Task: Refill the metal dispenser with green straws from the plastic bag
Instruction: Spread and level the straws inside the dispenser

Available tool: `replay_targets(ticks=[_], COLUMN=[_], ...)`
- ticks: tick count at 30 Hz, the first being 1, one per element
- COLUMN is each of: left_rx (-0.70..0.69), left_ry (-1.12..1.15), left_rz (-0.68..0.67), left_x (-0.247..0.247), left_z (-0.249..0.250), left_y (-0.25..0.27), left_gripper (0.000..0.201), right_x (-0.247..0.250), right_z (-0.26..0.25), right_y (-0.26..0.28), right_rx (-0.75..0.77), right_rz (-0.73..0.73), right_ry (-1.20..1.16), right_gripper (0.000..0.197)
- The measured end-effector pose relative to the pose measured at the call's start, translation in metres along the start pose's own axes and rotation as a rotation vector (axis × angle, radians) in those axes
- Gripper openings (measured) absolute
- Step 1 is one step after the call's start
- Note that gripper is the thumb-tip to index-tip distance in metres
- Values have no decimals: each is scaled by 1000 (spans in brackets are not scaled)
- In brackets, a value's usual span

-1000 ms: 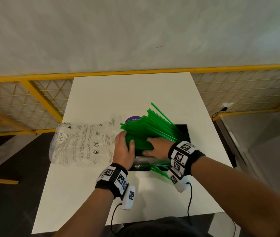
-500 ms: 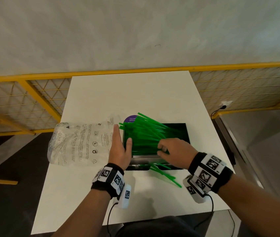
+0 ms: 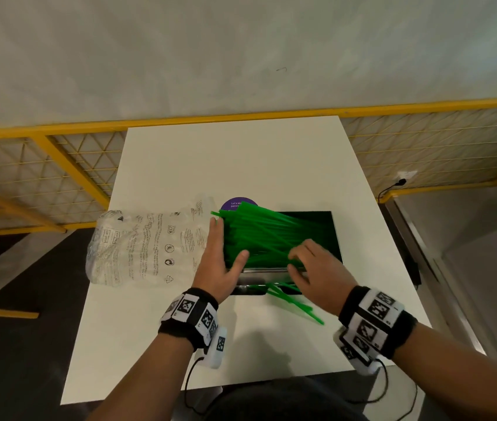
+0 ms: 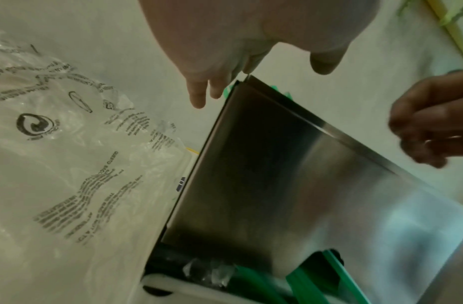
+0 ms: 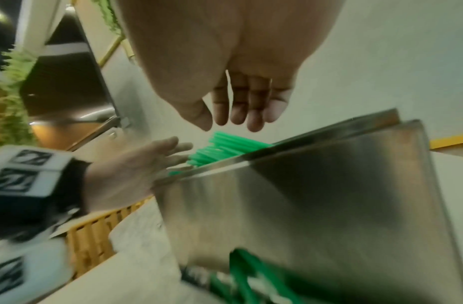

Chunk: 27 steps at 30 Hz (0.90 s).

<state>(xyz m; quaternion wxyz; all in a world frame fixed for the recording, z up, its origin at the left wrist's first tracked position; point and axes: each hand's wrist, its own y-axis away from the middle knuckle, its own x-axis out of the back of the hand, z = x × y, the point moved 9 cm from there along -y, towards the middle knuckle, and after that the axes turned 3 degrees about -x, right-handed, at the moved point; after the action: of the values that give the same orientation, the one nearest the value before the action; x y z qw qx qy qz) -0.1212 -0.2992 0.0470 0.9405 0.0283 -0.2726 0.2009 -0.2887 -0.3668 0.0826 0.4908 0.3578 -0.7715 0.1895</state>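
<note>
The metal dispenser [image 3: 336,238] stands open-topped on the white table [image 3: 241,159], its steel wall [image 4: 290,174] close in both wrist views. A loose pile of green straws [image 3: 265,235] lies in it, ends jutting past the left rim [image 5: 225,148]. My left hand [image 3: 226,244] lies flat against those ends, fingers straight, thumb over the pile. My right hand [image 3: 304,262] hovers over the front rim, fingers [image 5: 253,115] relaxed and holding nothing. The clear printed plastic bag [image 3: 144,247] lies crumpled left of the dispenser.
A few green straws [image 3: 295,302] stick out of the dispenser's front base onto the table. A purple round sticker [image 3: 235,203] shows behind the pile. Yellow mesh railing [image 3: 59,165] runs behind and left of the table; the floor drops away on the right.
The straw pile has sunk from a raised fan to lying lower in the dispenser. My right hand has drawn back off the pile toward the front right. My left hand's fingers have straightened along the straw ends.
</note>
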Motion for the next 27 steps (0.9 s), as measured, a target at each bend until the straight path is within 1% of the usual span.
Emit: replay_targets(ticks=[1, 2, 4, 5, 6, 8, 11, 15, 17, 20, 21, 24, 25, 27], left_rx=[12, 26, 43, 47, 46, 55, 62, 128, 170, 155, 145, 128, 118, 106], left_ry=[-26, -44, -76, -90, -101, -111, -64, 140, 217, 168, 135, 57, 38, 24], left_rz=[-14, -27, -49, -56, -66, -72, -33, 139, 188, 150, 127, 85, 81, 81], left_x=[-3, -5, -9, -11, -12, -15, -13, 5, 12, 10, 7, -5, -7, -9], left_z=[-1, -3, -6, -7, -8, -9, -12, -22, -23, -13, -11, -12, -13, -16], left_y=[1, 1, 1, 1, 2, 2, 2, 0, -5, -15, -16, -13, -11, -10], left_gripper=[79, 80, 80, 79, 79, 77, 78, 73, 71, 68, 68, 70, 71, 71], right_x=[-9, -24, -59, -74, -85, -97, -103, -118, -121, -126, -127, -122, -122, -127], right_z=[1, 6, 29, 43, 53, 65, 67, 65, 61, 60, 59, 54, 54, 59], right_y=[11, 23, 42, 49, 52, 52, 42, 32, 26, 18, 16, 9, 10, 12], right_rx=[6, -6, -81, -130, -167, -212, -238, -273, -279, -293, -288, -205, -197, -221], right_rz=[-65, -163, -347, -400, -419, -380, -310, -320, -309, -320, -298, -211, -220, -283], right_ry=[-5, 33, 174, 223, 247, 257, 280, 301, 328, 408, 412, 472, 471, 432], right_gripper=[17, 18, 29, 37, 44, 53, 53, 46, 42, 39, 37, 31, 32, 40])
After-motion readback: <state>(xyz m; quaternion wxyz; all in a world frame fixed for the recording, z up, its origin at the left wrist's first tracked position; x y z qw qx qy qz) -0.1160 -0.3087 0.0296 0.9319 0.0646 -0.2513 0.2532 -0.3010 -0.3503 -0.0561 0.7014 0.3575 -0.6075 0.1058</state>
